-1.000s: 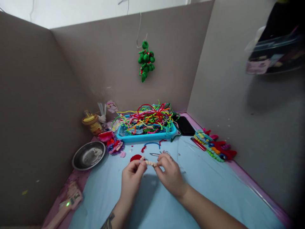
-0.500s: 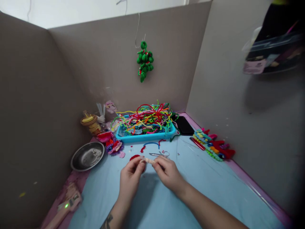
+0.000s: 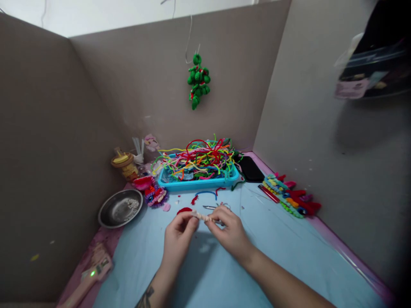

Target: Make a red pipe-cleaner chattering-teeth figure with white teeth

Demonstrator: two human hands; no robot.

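Note:
A cream, twisted pipe cleaner [image 3: 203, 217] stretches between my two hands above the blue table cover. My left hand [image 3: 180, 231] pinches its left end between thumb and fingers. A red fuzzy piece [image 3: 184, 210] shows just behind the left fingertips; whether it is joined to the cream one I cannot tell. My right hand [image 3: 227, 226] is closed on the right end, thumb underneath. Past the right fingers lies a pair of scissors [image 3: 210, 207], partly hidden by that hand. Short blue [image 3: 207, 193] and red pipe cleaner offcuts lie farther back.
A blue tray [image 3: 199, 186] heaped with colourful pipe cleaners stands at the back. To the left are a metal bowl [image 3: 112, 214] with small pale bits and a glue gun [image 3: 91, 276]. At right lie a black phone [image 3: 251, 169] and colourful fuzzy figures [image 3: 292, 196]. Grey panels enclose the table.
The view has shifted slightly, so things sit a little farther right. Both hands keep their hold on the cream pipe cleaner; the right fingers have turned a little and cover more of the scissors.

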